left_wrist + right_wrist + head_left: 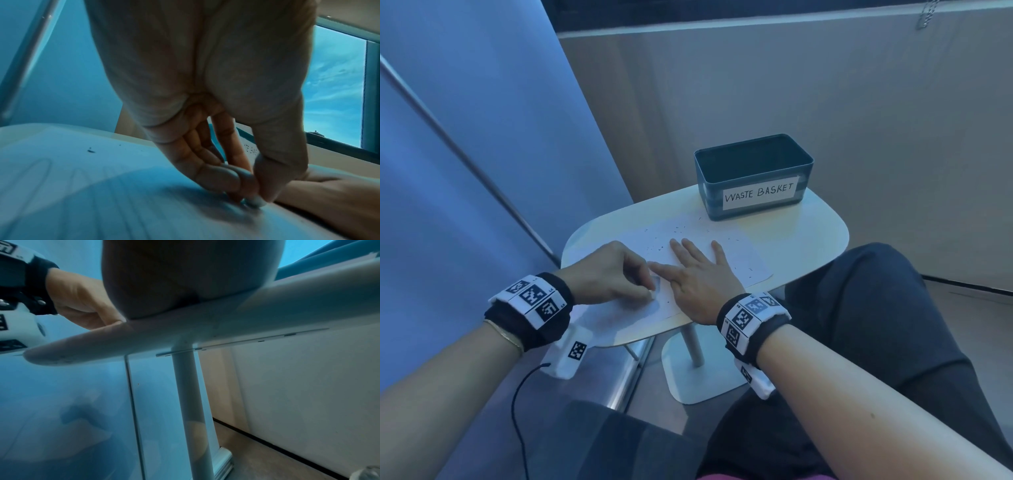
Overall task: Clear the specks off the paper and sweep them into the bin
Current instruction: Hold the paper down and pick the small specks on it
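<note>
A white paper sheet (739,253) lies on a small white table (808,233), with dark specks (664,245) scattered over its far half. A blue bin (753,178) labelled WASTE BASKET stands at the table's far edge, just beyond the paper. My left hand (647,291) is curled at the paper's near left part. Its thumb and fingertips (255,198) pinch a small white object against the sheet; what it is cannot be told. My right hand (693,253) lies flat on the paper with fingers spread, beside the left hand. One speck (90,151) shows on the paper (102,194) in the left wrist view.
The table stands on a single white pedestal (693,342). My leg in dark trousers (876,308) is close to its right side. A glass partition (465,171) rises to the left and a beige wall (825,85) behind. A black cable (517,411) hangs below my left wrist.
</note>
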